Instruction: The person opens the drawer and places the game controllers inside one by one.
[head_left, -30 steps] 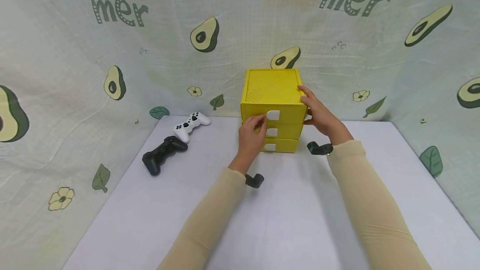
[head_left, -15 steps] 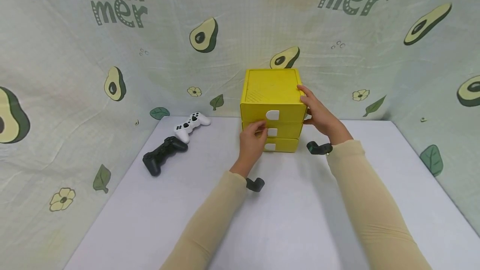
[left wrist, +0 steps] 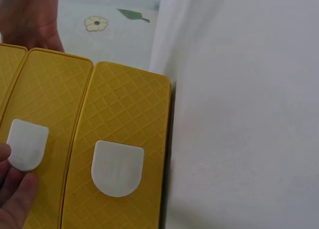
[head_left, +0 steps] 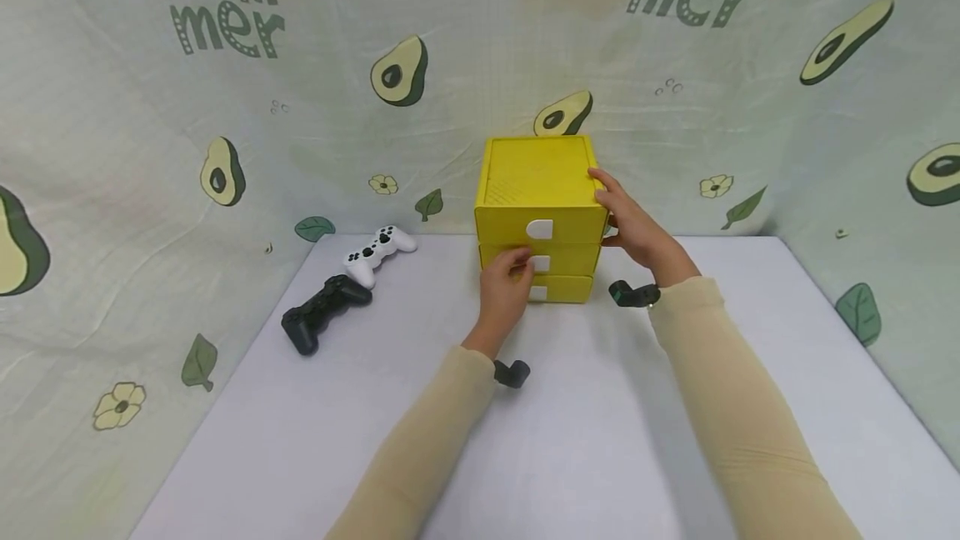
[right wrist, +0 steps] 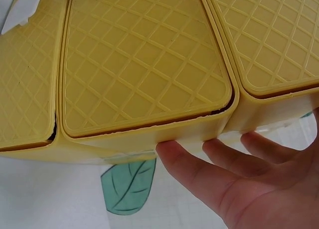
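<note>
A yellow three-drawer box (head_left: 536,173) stands at the back of the table, each drawer front bearing a white handle. My left hand (head_left: 505,298) is at the middle drawer, its fingertips pinching the edge of that drawer's white handle (left wrist: 28,144). In the left wrist view those fingers (left wrist: 22,194) lie at the handle's left and lower edges, and the bottom drawer's handle (left wrist: 117,168) is untouched. My right hand (head_left: 641,232) rests on the box's right side; in the right wrist view several extended fingertips of this hand (right wrist: 249,184) touch the side wall. All drawers look closed.
A white game controller (head_left: 378,252) and a black game controller (head_left: 324,312) lie at the table's left edge. A patterned cloth (head_left: 465,48) hangs behind the white table (head_left: 570,440).
My left hand has moved down from the top drawer's handle to the middle drawer's. My right hand stays on the box's side. The head view has shifted slightly.
</note>
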A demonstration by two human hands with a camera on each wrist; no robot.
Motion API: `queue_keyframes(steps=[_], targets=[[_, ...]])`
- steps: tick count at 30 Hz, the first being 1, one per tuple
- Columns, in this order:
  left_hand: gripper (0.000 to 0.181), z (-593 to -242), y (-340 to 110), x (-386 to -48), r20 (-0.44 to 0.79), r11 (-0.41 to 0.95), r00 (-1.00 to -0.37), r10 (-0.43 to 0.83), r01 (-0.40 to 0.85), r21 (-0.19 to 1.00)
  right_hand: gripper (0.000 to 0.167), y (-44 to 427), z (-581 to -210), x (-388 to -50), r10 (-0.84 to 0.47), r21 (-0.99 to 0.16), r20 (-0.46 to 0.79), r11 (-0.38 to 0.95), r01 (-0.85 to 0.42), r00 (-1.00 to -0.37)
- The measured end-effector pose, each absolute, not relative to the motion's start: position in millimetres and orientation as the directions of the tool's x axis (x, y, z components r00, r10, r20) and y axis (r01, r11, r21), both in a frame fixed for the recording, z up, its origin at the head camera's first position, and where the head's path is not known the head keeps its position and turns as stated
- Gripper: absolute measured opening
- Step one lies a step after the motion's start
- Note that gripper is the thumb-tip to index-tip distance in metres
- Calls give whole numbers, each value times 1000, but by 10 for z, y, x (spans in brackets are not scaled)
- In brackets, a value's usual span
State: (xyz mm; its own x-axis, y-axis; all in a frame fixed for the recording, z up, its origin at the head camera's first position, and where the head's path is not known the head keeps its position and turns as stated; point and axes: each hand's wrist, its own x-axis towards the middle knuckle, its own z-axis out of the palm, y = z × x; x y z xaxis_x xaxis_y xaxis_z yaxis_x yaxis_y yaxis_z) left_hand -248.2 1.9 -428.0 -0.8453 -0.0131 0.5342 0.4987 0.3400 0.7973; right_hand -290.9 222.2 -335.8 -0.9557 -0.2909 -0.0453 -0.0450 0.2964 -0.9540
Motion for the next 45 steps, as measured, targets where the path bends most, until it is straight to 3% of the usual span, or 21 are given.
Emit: queue_keyframes(steps=[19,45], targets=[[19,-4298,131,-2462,515,534,-856,-55,411,739,55,2219,-3345,-2901,-291,-956,-42,291,-47,-956],[14,-4285,160,-2360,516,545,-855,-54,407,733,57,2188,-3107,-2718,-353,-951,-68,307,-47,-933]])
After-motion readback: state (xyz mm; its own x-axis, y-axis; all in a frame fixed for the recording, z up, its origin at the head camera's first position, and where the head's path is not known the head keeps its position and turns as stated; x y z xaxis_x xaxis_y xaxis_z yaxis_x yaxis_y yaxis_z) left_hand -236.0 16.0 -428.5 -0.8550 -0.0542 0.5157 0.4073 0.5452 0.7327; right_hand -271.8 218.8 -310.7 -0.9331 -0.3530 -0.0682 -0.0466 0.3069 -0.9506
